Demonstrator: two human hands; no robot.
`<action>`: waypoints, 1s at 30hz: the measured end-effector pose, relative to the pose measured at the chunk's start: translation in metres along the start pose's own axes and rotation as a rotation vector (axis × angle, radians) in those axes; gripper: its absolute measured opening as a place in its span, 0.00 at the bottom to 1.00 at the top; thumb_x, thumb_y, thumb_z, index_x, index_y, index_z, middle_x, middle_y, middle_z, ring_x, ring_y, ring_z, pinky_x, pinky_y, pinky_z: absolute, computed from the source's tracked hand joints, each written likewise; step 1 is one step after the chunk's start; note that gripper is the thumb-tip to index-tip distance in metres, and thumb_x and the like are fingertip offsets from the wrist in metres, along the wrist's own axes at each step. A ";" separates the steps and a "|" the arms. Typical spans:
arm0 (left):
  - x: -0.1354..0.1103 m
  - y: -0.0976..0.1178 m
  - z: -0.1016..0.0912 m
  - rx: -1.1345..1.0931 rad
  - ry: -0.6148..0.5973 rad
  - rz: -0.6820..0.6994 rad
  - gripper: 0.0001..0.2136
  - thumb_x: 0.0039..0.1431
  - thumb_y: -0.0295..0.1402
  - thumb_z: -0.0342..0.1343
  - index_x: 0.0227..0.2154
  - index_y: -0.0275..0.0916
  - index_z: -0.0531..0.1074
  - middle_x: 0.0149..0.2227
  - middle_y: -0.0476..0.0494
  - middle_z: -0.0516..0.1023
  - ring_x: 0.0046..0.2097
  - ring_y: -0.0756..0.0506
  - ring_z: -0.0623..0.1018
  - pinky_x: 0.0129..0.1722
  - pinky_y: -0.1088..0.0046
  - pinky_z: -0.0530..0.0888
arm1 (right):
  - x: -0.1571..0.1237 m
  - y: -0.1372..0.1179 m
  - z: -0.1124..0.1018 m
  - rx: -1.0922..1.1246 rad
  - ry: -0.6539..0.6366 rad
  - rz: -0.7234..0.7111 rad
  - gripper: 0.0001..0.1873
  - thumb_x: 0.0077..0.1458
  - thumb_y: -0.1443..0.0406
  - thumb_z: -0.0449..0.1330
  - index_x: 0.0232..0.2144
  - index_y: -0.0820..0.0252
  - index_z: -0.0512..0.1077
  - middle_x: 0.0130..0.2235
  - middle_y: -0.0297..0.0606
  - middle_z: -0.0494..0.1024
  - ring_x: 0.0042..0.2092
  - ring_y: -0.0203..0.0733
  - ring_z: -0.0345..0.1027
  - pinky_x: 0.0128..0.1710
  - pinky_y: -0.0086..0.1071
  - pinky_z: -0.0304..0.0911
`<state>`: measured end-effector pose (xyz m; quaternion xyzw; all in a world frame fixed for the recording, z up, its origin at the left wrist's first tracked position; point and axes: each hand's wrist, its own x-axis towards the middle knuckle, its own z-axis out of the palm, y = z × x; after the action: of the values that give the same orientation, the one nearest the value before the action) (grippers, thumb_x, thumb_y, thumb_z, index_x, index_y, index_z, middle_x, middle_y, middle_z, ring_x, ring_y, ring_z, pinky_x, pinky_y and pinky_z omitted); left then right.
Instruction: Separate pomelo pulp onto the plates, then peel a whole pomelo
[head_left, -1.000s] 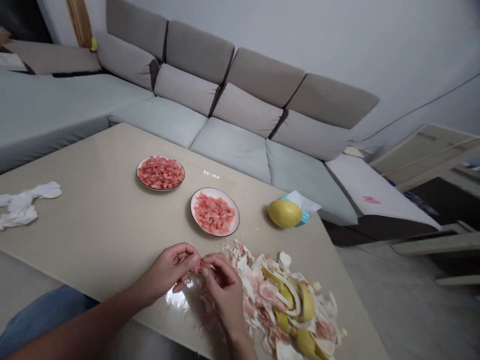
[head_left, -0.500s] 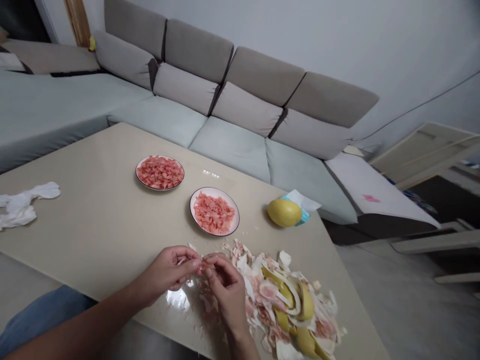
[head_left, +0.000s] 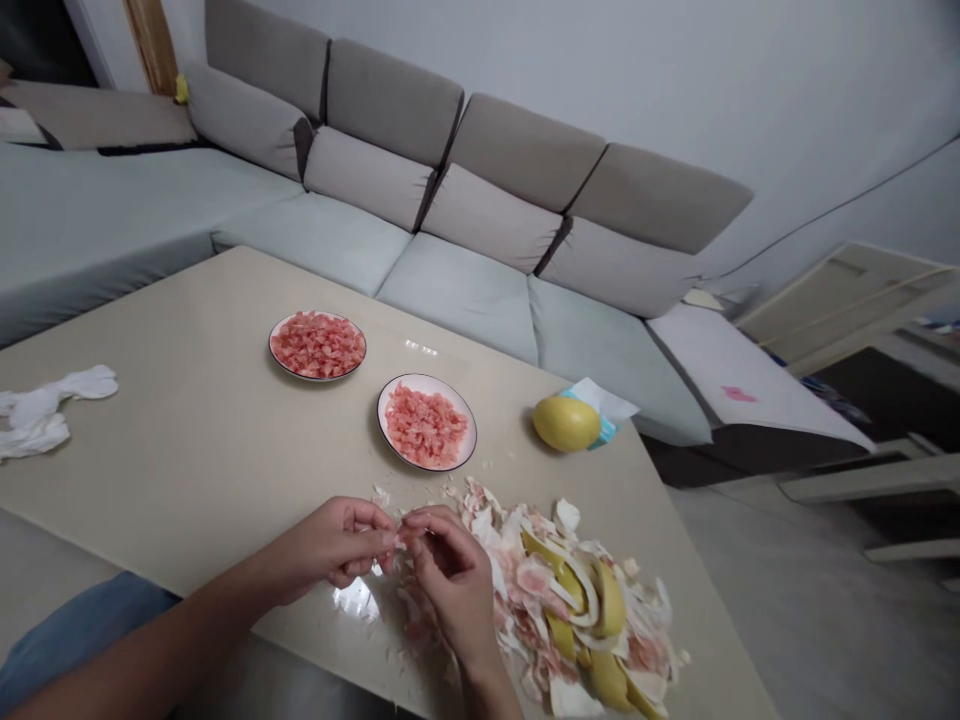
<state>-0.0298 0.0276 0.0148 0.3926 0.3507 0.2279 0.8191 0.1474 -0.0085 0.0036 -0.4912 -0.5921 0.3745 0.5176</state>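
My left hand (head_left: 334,547) and my right hand (head_left: 448,580) meet fingertip to fingertip above the near edge of the beige table (head_left: 195,440). Both are closed in a pinch on a small pink piece of pomelo flesh (head_left: 400,535) between them. Just right of my hands lies a heap of pomelo peel and white pith (head_left: 570,605). Beyond my hands stands a white plate of pink pomelo pieces (head_left: 426,422). A second plate of the same pieces (head_left: 317,345) sits farther left and back.
A whole yellow pomelo (head_left: 566,423) rests near the table's far right edge against a tissue pack (head_left: 604,408). Crumpled white tissues (head_left: 37,412) lie at the left. A grey sectional sofa (head_left: 450,260) wraps behind the table.
My hands have stayed in place, with the fingers shifting slightly on the piece. The view has drifted a little.
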 end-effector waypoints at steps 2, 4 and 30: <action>-0.001 0.002 0.000 -0.015 -0.022 -0.029 0.15 0.49 0.41 0.63 0.33 0.34 0.72 0.27 0.49 0.72 0.20 0.58 0.56 0.18 0.78 0.43 | 0.000 -0.002 0.000 -0.043 -0.002 -0.025 0.06 0.54 0.69 0.60 0.34 0.55 0.76 0.34 0.38 0.76 0.38 0.41 0.70 0.38 0.32 0.67; -0.002 0.004 0.001 -0.025 -0.025 -0.053 0.14 0.48 0.40 0.63 0.32 0.34 0.72 0.27 0.49 0.72 0.20 0.58 0.56 0.18 0.78 0.43 | -0.001 -0.004 0.000 -0.077 0.004 -0.049 0.07 0.53 0.70 0.59 0.33 0.55 0.76 0.35 0.39 0.76 0.39 0.42 0.70 0.38 0.33 0.67; 0.005 -0.006 0.003 -0.128 0.059 0.103 0.13 0.51 0.40 0.63 0.32 0.35 0.70 0.19 0.55 0.64 0.21 0.56 0.57 0.18 0.79 0.48 | -0.002 -0.008 -0.001 -0.140 0.029 -0.100 0.10 0.52 0.72 0.58 0.34 0.55 0.75 0.37 0.39 0.76 0.41 0.43 0.70 0.40 0.35 0.68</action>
<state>-0.0239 0.0254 0.0093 0.3500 0.3388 0.3032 0.8190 0.1464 -0.0126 0.0112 -0.5013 -0.6329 0.2988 0.5088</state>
